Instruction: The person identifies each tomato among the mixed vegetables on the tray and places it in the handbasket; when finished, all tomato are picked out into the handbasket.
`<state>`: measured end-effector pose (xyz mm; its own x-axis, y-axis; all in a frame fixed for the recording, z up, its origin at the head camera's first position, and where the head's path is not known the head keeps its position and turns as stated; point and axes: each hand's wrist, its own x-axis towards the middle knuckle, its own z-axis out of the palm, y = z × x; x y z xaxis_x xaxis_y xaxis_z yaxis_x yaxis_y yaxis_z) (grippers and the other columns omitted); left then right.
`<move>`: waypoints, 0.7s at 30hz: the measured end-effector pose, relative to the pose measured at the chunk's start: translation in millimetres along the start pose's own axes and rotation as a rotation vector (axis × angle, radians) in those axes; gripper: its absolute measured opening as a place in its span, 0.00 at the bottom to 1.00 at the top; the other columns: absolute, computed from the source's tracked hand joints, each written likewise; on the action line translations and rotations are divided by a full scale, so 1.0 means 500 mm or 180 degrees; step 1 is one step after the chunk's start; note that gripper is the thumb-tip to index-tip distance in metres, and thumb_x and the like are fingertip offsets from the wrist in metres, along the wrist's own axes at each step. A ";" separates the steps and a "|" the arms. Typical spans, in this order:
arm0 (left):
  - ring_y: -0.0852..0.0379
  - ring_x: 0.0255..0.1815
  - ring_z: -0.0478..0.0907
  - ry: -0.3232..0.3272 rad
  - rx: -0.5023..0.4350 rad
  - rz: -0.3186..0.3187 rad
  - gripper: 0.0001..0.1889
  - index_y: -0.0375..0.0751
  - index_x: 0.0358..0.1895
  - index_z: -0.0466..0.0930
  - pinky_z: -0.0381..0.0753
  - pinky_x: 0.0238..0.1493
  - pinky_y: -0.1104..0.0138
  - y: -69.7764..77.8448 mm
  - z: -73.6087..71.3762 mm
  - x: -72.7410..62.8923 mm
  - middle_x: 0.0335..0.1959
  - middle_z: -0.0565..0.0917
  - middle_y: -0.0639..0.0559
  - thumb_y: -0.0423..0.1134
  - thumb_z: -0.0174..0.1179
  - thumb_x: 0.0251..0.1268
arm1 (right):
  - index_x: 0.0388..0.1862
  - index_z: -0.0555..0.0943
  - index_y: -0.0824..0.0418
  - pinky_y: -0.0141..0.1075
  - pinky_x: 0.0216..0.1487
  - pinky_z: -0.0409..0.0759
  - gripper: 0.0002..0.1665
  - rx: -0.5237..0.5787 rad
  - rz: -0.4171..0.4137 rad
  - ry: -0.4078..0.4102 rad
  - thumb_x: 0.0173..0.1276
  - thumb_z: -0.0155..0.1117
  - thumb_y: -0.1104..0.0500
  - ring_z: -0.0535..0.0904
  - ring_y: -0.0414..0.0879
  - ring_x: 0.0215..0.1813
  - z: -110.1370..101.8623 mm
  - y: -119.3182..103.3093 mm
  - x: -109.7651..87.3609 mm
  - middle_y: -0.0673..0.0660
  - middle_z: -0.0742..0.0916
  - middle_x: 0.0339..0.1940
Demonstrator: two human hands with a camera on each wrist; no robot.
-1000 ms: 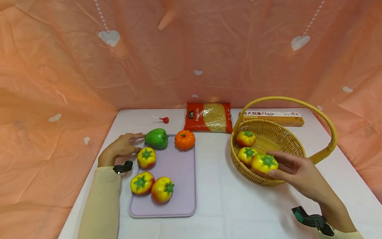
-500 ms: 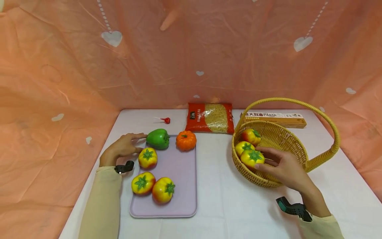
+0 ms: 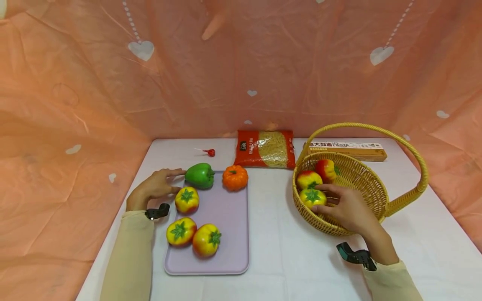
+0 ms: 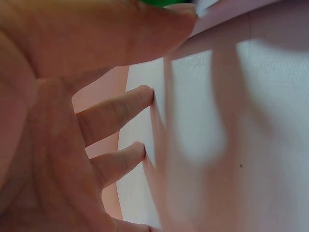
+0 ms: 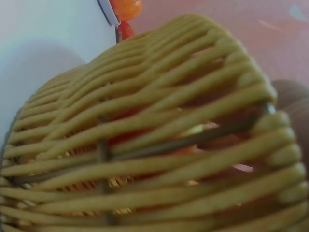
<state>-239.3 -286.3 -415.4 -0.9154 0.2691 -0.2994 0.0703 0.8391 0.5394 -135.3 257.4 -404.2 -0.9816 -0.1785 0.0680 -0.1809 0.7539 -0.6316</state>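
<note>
The right hand reaches over the near rim of the wicker basket, clear of the arched handle. Its grip is closed to about the width of the near fruit, thumb on the near side and forefinger on the far side. The right wrist view looks through the weave, so I cannot tell how firmly the fingertips press.

That near fruit sits low against the basket wall on the tray's side, beside the middle fruit; the far fruit lies tipped over behind them. With 3 pieces bunched on 1 side, the sound way to finish this placement is gentle: let the fruit settle fully before spreading the fingers, then draw the hand back toward the person – not sideways, where a knuckle could nudge the middle fruit. A round, smooth thing like this will probably roll if let go too high. The bare right half of the basket would be a roomier spot.

The left hand holds nothing – its fingers are spread at the edge of the tray, beside the green pepper, 2 fingertips resting on the worktop. Keeping it quiet there should leave the tray undisturbed.
</note>
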 end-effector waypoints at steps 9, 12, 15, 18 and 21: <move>0.21 0.84 0.58 0.0004 -0.0024 0.0048 0.37 0.47 0.82 0.73 0.55 0.80 0.23 -0.001 0.003 -0.002 0.84 0.69 0.31 0.40 0.71 0.70 | 0.67 0.87 0.59 0.63 0.60 0.88 0.36 -0.0258 -0.0074 0.0035 0.65 0.85 0.45 0.90 0.66 0.60 -0.022 -0.002 -0.015 0.68 0.91 0.62; 0.21 0.84 0.58 0.0016 -0.0025 0.0071 0.37 0.47 0.82 0.73 0.55 0.80 0.23 -0.004 0.004 0.000 0.83 0.69 0.31 0.40 0.71 0.69 | 0.69 0.87 0.60 0.43 0.60 0.91 0.34 -0.0069 -0.0161 0.0166 0.67 0.84 0.50 0.90 0.67 0.60 -0.036 0.000 -0.024 0.67 0.90 0.64; 0.22 0.85 0.58 0.0024 0.0001 0.0078 0.37 0.47 0.82 0.74 0.55 0.80 0.23 -0.005 0.002 0.001 0.83 0.69 0.31 0.40 0.72 0.69 | 0.70 0.86 0.61 0.21 0.57 0.84 0.32 0.0303 -0.0308 0.0281 0.68 0.83 0.55 0.92 0.47 0.61 -0.043 -0.002 -0.032 0.66 0.90 0.65; 0.22 0.85 0.58 0.0014 0.0006 0.0056 0.37 0.47 0.82 0.74 0.54 0.81 0.23 -0.004 0.001 0.002 0.84 0.68 0.31 0.40 0.72 0.69 | 0.71 0.84 0.62 0.17 0.58 0.81 0.31 0.0795 -0.0389 0.0299 0.70 0.80 0.62 0.89 0.33 0.62 -0.045 -0.009 -0.040 0.60 0.91 0.66; 0.22 0.85 0.57 0.0004 0.0009 0.0032 0.37 0.47 0.82 0.74 0.54 0.80 0.23 -0.003 0.001 0.002 0.84 0.68 0.31 0.40 0.71 0.70 | 0.73 0.82 0.66 0.22 0.62 0.83 0.32 0.1319 -0.0519 0.0262 0.71 0.76 0.70 0.88 0.34 0.65 -0.045 -0.018 -0.043 0.57 0.90 0.67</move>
<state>-240.1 -287.3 -417.0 -0.9151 0.2770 -0.2931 0.0805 0.8376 0.5403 -113.8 268.8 -382.6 -0.9470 -0.2104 0.2428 -0.3100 0.4004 -0.8623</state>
